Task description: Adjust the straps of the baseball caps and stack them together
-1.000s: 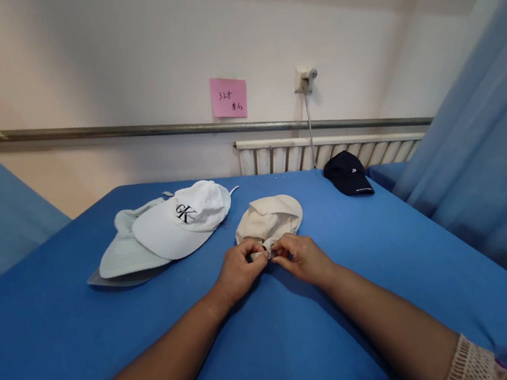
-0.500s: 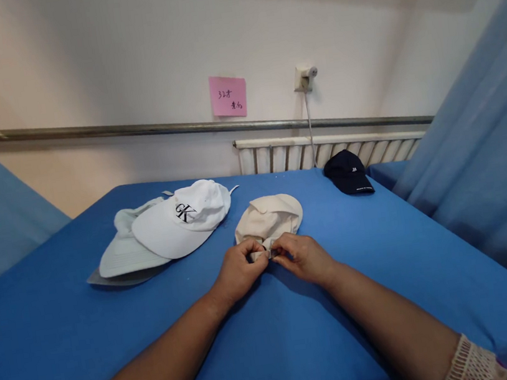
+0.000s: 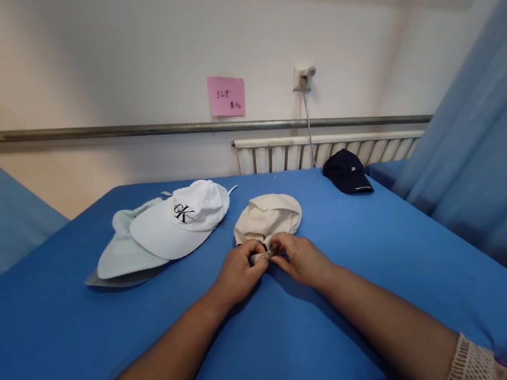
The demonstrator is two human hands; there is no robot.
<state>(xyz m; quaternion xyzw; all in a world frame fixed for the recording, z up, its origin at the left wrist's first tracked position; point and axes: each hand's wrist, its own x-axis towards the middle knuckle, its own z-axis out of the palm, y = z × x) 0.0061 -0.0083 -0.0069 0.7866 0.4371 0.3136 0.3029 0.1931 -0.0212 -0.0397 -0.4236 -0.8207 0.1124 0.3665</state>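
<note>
The beige cap (image 3: pixel 269 216) lies on the blue-covered surface (image 3: pixel 267 351), midway between its left and right edges and closer to the far edge than to the near one. At the cap's near side, the left hand (image 3: pixel 241 269) and the right hand (image 3: pixel 303 258) almost meet, the fingers of each pinched on a narrow band (image 3: pixel 258 257). Left of it, a white cap (image 3: pixel 211 205) with black letters partly covers a pale grey cap (image 3: pixel 126 256), both toward the far left corner. A navy cap (image 3: pixel 348 171) sits by the far right corner. Past the far edge are a radiator (image 3: pixel 277 156), a metal rail (image 3: pixel 85 132) and a pink note (image 3: pixel 226 96) on the wall.
</note>
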